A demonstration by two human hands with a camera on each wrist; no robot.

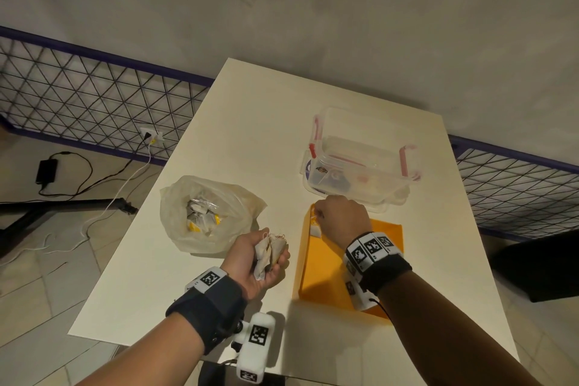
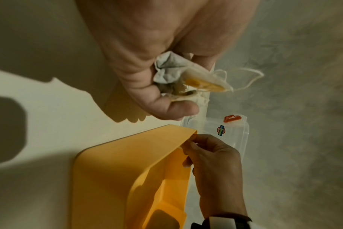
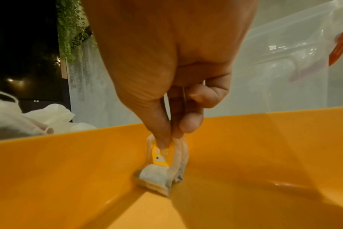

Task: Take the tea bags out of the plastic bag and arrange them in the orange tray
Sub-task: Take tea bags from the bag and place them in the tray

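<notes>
A crumpled clear plastic bag point(image 1: 209, 213) lies open on the white table, with several tea bags point(image 1: 202, 216) inside. My left hand point(image 1: 263, 257) hovers beside it, palm up, gripping a bunch of tea bags point(image 2: 178, 75) with loose strings. The orange tray point(image 1: 316, 276) sits to the right. My right hand point(image 1: 340, 218) is over the tray's far left corner, where it pinches the top of a tea bag point(image 3: 161, 175) with a yellow tag. That bag's bottom touches the tray floor point(image 3: 88, 193) in the corner.
A clear lidded container point(image 1: 360, 160) with red clips stands just beyond the tray. The table's left edge point(image 1: 147, 197) drops to a tiled floor with cables. A wire fence point(image 1: 94, 97) runs behind, and a dark object point(image 1: 539, 269) sits at the right.
</notes>
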